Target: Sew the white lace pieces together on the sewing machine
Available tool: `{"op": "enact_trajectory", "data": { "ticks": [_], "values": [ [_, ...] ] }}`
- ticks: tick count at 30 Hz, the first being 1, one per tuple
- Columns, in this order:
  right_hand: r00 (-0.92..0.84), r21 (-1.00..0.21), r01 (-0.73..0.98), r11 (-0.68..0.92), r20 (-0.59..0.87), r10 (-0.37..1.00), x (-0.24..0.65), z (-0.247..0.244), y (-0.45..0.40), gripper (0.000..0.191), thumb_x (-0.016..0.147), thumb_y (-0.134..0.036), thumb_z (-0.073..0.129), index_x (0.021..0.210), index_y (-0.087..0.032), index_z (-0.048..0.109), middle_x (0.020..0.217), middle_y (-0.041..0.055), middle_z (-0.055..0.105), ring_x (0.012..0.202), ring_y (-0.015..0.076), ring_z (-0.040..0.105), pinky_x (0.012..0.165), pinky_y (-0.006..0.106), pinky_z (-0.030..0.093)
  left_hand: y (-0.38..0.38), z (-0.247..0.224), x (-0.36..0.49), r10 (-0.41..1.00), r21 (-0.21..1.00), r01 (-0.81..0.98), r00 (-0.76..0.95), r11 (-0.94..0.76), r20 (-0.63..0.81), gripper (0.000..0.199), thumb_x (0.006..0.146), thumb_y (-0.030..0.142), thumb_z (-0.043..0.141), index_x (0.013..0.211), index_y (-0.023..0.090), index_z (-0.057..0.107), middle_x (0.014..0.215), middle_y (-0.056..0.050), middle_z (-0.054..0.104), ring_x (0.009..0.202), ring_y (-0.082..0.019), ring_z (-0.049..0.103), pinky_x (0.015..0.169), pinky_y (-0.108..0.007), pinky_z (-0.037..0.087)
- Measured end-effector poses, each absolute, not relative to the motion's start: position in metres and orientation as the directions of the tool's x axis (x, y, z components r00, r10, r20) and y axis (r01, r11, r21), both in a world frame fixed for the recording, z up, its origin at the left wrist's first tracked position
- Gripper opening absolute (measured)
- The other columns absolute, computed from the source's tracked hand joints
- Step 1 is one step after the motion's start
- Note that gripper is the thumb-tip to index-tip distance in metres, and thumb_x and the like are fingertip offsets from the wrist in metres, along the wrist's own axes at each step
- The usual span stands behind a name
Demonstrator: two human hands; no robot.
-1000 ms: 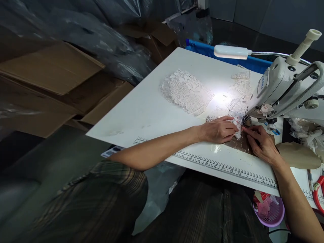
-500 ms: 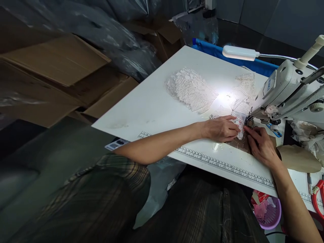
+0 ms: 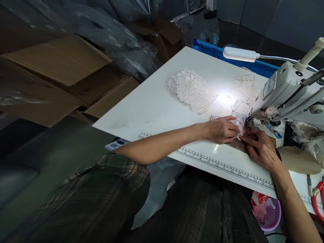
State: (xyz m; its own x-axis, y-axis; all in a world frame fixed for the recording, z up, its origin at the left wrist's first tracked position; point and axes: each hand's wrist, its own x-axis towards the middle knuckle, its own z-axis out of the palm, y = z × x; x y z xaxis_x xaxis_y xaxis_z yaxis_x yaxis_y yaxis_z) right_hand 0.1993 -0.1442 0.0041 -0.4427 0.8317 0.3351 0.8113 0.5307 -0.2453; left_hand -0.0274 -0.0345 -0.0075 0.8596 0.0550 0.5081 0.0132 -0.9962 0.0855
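A small white lace piece lies flat beside the presser foot of a white sewing machine. My left hand presses down on the lace from the left, fingers bent and close together, thumb hidden. From the right, my right hand touches the lace's lower edge with a stretched index finger; its other fingers are spread over the brown plate. Beyond my left hand rests a heap of white lace pieces. More lace lies behind the needle area.
A lit lamp on a bendable neck hangs over the white table, which has a printed ruler along its front. Red scissors lie at the right edge. Below stands a purple basket. Cardboard boxes fill the left.
My right index finger has shifted left, away from the presser foot, to the lace's lower edge. My left hand stays nearly in place on the lace.
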Motion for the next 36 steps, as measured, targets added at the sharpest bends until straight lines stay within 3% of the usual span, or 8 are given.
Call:
{"op": "enact_trajectory", "data": {
  "ticks": [3, 7, 13, 19, 25, 30, 33, 36],
  "values": [
    [-0.442, -0.217, 0.82, 0.529, 0.345, 0.828, 0.199, 0.002, -0.145, 0.038, 0.091, -0.017, 0.053, 0.121, -0.027, 0.073, 0.113, 0.0125, 0.061, 0.102, 0.0267, 0.058, 0.089, 0.046, 0.053, -0.032, -0.004, -0.027, 0.102, 0.099, 0.058, 0.843, -0.993, 0.529, 0.018, 0.096, 0.028, 0.057, 0.09, 0.02, 0.073, 0.1, -0.004, 0.077, 0.094, -0.018, 0.071, 0.109, -0.049, 0.044],
    [-0.433, -0.199, 0.828, 0.523, 0.366, 0.824, 0.198, 0.002, -0.145, 0.039, 0.091, -0.018, 0.053, 0.121, -0.032, 0.073, 0.111, 0.0103, 0.062, 0.1, 0.0258, 0.059, 0.087, 0.045, 0.055, -0.027, 0.0, -0.028, 0.237, 0.123, 0.204, 0.782, -0.971, 0.576, 0.025, 0.098, 0.036, 0.054, 0.091, 0.019, 0.072, 0.1, -0.006, 0.076, 0.086, -0.018, 0.069, 0.093, -0.043, 0.047],
    [-0.436, -0.178, 0.83, 0.528, 0.384, 0.814, 0.197, 0.002, -0.145, 0.038, 0.092, -0.019, 0.051, 0.12, -0.03, 0.074, 0.109, 0.0108, 0.063, 0.098, 0.026, 0.059, 0.084, 0.044, 0.055, -0.022, -0.005, -0.027, 0.18, 0.104, 0.146, 0.817, -0.984, 0.548, 0.03, 0.103, 0.038, 0.046, 0.109, 0.019, 0.068, 0.12, -0.007, 0.073, 0.097, -0.02, 0.068, 0.097, -0.043, 0.038],
    [-0.439, -0.164, 0.834, 0.527, 0.383, 0.813, 0.196, 0.002, -0.146, 0.037, 0.092, -0.019, 0.051, 0.119, -0.03, 0.074, 0.11, 0.0113, 0.062, 0.098, 0.0265, 0.059, 0.083, 0.044, 0.054, -0.023, -0.005, -0.028, 0.198, 0.086, 0.179, 0.845, -0.98, 0.497, 0.031, 0.102, 0.04, 0.046, 0.114, 0.021, 0.068, 0.124, -0.008, 0.071, 0.099, -0.022, 0.067, 0.096, -0.044, 0.038],
    [-0.425, -0.2, 0.833, 0.516, 0.366, 0.828, 0.196, 0.003, -0.147, 0.038, 0.092, -0.018, 0.051, 0.119, -0.031, 0.074, 0.11, 0.0098, 0.063, 0.098, 0.0245, 0.06, 0.085, 0.043, 0.055, -0.022, 0.0, -0.031, 0.139, 0.063, 0.128, 0.772, -0.99, 0.62, 0.024, 0.102, 0.033, 0.05, 0.099, 0.019, 0.069, 0.105, -0.005, 0.076, 0.086, -0.017, 0.066, 0.088, -0.038, 0.041],
    [-0.446, -0.203, 0.814, 0.544, 0.381, 0.81, 0.197, 0.004, -0.146, 0.036, 0.093, -0.018, 0.052, 0.119, -0.03, 0.074, 0.109, 0.01, 0.063, 0.097, 0.0245, 0.06, 0.083, 0.043, 0.056, 0.004, 0.011, -0.02, 0.347, 0.238, 0.269, 0.85, -0.933, 0.396, 0.025, 0.101, 0.036, 0.051, 0.112, 0.018, 0.065, 0.114, -0.009, 0.069, 0.097, -0.02, 0.062, 0.085, -0.036, 0.041],
    [-0.443, -0.189, 0.819, 0.541, 0.392, 0.807, 0.197, 0.003, -0.146, 0.036, 0.092, -0.018, 0.053, 0.119, -0.029, 0.073, 0.11, 0.0102, 0.063, 0.097, 0.0248, 0.06, 0.082, 0.042, 0.055, 0.017, 0.024, -0.014, 0.432, 0.356, 0.349, 0.883, -0.867, 0.187, 0.024, 0.091, 0.041, 0.066, 0.094, 0.017, 0.068, 0.104, -0.008, 0.066, 0.091, -0.021, 0.059, 0.081, -0.035, 0.041],
    [-0.431, -0.174, 0.829, 0.532, 0.407, 0.805, 0.196, 0.0, -0.146, 0.036, 0.091, -0.017, 0.054, 0.118, -0.03, 0.074, 0.109, 0.0101, 0.064, 0.096, 0.025, 0.059, 0.081, 0.042, 0.055, 0.018, 0.038, -0.013, 0.432, 0.599, 0.293, 0.896, -0.745, 0.099, 0.022, 0.085, 0.036, 0.068, 0.076, 0.016, 0.063, 0.104, -0.008, 0.065, 0.093, -0.019, 0.06, 0.078, -0.032, 0.043]
  ]
}}
